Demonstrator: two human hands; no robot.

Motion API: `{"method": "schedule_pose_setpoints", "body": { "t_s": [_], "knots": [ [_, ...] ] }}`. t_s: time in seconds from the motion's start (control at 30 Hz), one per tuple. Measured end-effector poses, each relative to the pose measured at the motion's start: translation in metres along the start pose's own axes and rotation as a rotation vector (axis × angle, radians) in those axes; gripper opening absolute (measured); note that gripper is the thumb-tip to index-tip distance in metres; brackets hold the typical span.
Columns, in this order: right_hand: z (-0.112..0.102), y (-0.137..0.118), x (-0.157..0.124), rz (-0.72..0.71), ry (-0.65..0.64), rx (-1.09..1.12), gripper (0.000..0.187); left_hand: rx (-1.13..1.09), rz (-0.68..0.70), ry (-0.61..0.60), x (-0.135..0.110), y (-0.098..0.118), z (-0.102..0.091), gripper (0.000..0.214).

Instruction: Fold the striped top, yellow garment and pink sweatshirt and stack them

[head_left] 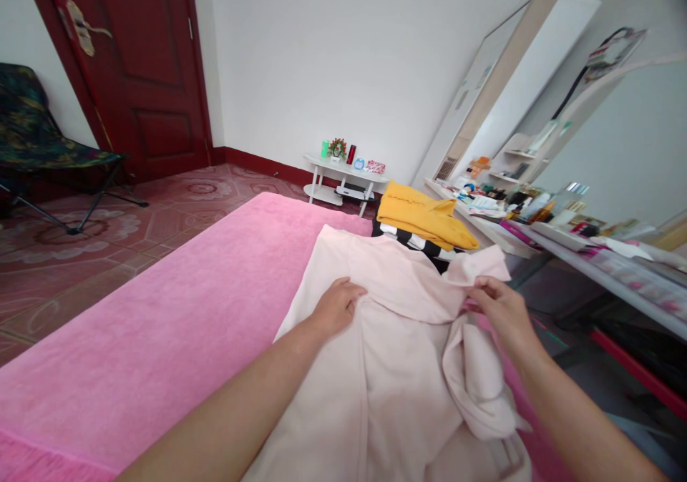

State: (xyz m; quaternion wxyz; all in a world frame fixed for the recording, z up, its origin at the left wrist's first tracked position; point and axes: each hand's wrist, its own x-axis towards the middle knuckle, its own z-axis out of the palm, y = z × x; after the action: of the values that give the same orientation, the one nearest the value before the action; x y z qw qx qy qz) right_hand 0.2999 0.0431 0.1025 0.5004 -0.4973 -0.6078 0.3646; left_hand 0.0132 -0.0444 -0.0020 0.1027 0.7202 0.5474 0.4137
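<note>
A pale pink garment [397, 367] lies spread on the pink bed cover [177, 325]. My left hand [335, 307] rests on the garment's upper left part, fingers curled and pressing into the cloth. My right hand [497, 303] pinches a folded edge of the same garment at its upper right, near the collar. A bunched sleeve hangs below my right hand.
A folded yellow garment [421, 214] on a black-and-white striped one sits at the bed's far end. A cluttered desk [569, 242] runs along the right. A small white table [346, 174], a red door [134, 67] and a folding chair [37, 139] stand beyond.
</note>
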Motion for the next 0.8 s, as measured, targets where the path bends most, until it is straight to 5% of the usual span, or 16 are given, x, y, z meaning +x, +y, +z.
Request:
{"method": "schedule_pose_setpoints", "body": {
  "t_s": [0.07,0.13,0.23,0.3,0.47,0.6,0.73,0.8],
  "knots": [
    [-0.007,0.012,0.004,0.156,-0.174,-0.110,0.019,0.014,-0.043,0.013,0.000,0.001,0.000,0.048],
    [-0.013,0.020,0.012,0.155,-0.161,-0.213,0.023,0.017,-0.036,0.005,0.000,0.002,-0.001,0.048],
    [-0.018,0.024,0.029,-0.134,0.068,-0.506,0.036,0.005,0.001,-0.019,0.001,0.003,-0.002,0.047],
    [-0.015,0.022,0.041,-0.309,0.110,-0.634,0.048,0.000,0.001,-0.024,0.001,0.003,-0.003,0.047],
    [0.015,0.025,0.059,-0.256,-0.196,-0.528,0.044,-0.001,-0.003,-0.015,0.001,0.002,-0.002,0.046],
    [0.043,0.032,0.051,-0.117,-0.317,-0.531,0.076,-0.020,-0.001,-0.015,0.001,0.001,-0.002,0.046],
    [0.050,0.028,0.037,-0.093,-0.365,-0.619,0.051,-0.032,0.009,-0.008,0.001,0.002,-0.002,0.048],
    [0.042,0.023,0.037,-0.128,-0.179,-0.480,0.039,-0.034,0.008,-0.009,0.001,0.002,-0.003,0.048]
  ]
}}
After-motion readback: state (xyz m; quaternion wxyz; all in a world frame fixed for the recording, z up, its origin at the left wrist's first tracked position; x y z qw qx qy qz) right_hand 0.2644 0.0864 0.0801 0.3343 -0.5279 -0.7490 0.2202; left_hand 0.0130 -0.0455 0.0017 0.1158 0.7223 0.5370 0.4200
